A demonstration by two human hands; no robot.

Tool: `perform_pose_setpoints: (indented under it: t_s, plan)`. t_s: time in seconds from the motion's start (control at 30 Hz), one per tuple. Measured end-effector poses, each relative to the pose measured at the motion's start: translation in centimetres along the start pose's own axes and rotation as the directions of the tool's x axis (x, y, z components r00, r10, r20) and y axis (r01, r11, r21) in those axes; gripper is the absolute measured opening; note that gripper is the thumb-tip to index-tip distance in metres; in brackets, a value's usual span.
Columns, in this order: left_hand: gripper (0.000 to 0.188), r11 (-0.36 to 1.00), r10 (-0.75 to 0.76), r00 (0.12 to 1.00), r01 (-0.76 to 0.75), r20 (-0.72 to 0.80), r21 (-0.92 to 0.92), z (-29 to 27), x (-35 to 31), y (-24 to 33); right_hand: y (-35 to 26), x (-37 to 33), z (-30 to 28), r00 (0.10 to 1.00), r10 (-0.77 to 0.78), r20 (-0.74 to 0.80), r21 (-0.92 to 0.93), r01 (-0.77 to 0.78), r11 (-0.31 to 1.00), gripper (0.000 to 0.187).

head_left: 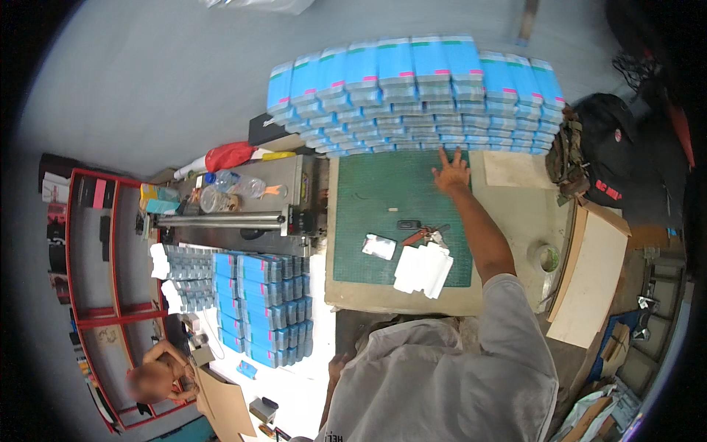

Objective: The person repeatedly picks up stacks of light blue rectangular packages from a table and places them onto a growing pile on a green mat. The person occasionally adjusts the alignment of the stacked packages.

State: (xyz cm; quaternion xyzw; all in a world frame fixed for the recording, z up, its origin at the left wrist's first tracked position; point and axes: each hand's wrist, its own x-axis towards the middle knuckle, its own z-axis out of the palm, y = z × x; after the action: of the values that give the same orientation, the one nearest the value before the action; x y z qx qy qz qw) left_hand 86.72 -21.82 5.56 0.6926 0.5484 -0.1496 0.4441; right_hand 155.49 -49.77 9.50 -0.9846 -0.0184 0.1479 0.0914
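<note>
A grey shirt (442, 376) fills the lower centre of the frame, nearest the camera, as a person works at a counter (515, 208) where blue packs (412, 70) stand in a long, tiered stack at upper centre. The right hand (452, 174) reaches to the stack's lower edge, its fingers spread and holding nothing; whether the fingertips touch the bottom row cannot be told. The left hand (336, 366), at lower centre, is half hidden beside the shirt, its grip impossible to judge. The step looks like a reach to the stack; taking a pack would call for fingers closed around its sides. Below the right hand, on a green mat (383, 191), lie keys (436, 236) and white cut card (423, 270), with a tape roll (547, 258) at right. A second stack (269, 306) stands left of centre. A co-worker (166, 352) at lower left is partly blurred, and the packs' contents are hard to make out
</note>
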Motion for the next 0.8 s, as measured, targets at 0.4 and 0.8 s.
perform_pose_setpoints:
  t_s: [0.4,0.8]
  plan:
    - [0.049,0.984,-0.116,0.988,0.128,0.1,-0.121,-1.3,2.1,4.5,-11.4,-1.0,2.3,0.985,-0.161,-0.055,-0.083,0.156,0.984,0.07]
    - [0.052,0.973,-0.203,0.959,0.219,0.196,-0.068,-0.8,3.2,0.1,-23.9,-1.1,6.1,0.975,-0.214,-0.064,-0.076,0.209,0.975,0.069]
